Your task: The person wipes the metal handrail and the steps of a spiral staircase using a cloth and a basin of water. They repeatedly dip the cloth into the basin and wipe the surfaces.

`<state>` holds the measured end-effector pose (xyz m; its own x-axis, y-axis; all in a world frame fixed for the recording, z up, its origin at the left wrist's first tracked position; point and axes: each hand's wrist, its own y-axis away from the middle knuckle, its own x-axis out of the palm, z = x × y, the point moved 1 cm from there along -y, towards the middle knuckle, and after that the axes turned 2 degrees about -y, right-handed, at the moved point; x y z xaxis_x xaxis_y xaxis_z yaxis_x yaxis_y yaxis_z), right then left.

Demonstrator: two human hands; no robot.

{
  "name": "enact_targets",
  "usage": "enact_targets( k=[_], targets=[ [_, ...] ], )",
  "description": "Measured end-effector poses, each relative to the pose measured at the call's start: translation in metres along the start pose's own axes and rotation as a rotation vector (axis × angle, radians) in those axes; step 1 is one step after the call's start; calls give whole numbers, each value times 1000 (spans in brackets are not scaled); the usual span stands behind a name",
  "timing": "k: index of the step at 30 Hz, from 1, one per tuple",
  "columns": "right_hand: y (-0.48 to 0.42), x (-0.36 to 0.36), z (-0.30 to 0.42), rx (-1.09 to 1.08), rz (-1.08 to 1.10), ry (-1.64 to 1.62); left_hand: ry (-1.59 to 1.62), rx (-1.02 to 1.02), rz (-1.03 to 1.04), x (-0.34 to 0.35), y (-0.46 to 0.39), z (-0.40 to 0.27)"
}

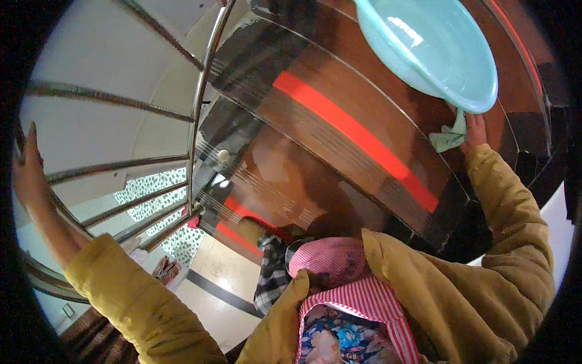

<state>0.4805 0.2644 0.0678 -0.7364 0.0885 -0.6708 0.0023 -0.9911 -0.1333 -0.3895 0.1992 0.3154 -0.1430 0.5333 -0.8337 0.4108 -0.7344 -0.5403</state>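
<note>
At the left rim, my left hand (32, 177) lies on the metal handrail (68, 214) of the stair railing, one finger extended; part of this hand is cut off. My right hand (476, 129) is at the near rim of a light blue plastic basin (436, 54), its fingertips hidden behind the rim. A pale green cloth (450, 136) hangs beside that hand, touching it and the basin. The basin leans over the upper steps, glossy inside. Below me are brown tiled stairs (336, 104) edged with red strips (354, 141).
Metal balusters (122, 168) line the left side. Beyond them lie a light tiled floor (218, 264) and a black-and-white spotted surface (163, 204). A wooden-looking bundle (167, 269) sits low left. Dark stone (473, 227) borders the steps on the right.
</note>
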Motion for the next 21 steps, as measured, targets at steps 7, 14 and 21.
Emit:
enact_targets(
  k=[7, 14, 21],
  targets=[
    [6, -2, -14, 136, 3, -51, -1, -316, 14, -19, 26, -37],
    [19, -5, 8, -221, 204, 860, -7, -342, 149, -33, 27, -58],
    [22, 3, 26, -248, 133, 826, -22, -337, 171, -31, 28, -58]
  ],
)
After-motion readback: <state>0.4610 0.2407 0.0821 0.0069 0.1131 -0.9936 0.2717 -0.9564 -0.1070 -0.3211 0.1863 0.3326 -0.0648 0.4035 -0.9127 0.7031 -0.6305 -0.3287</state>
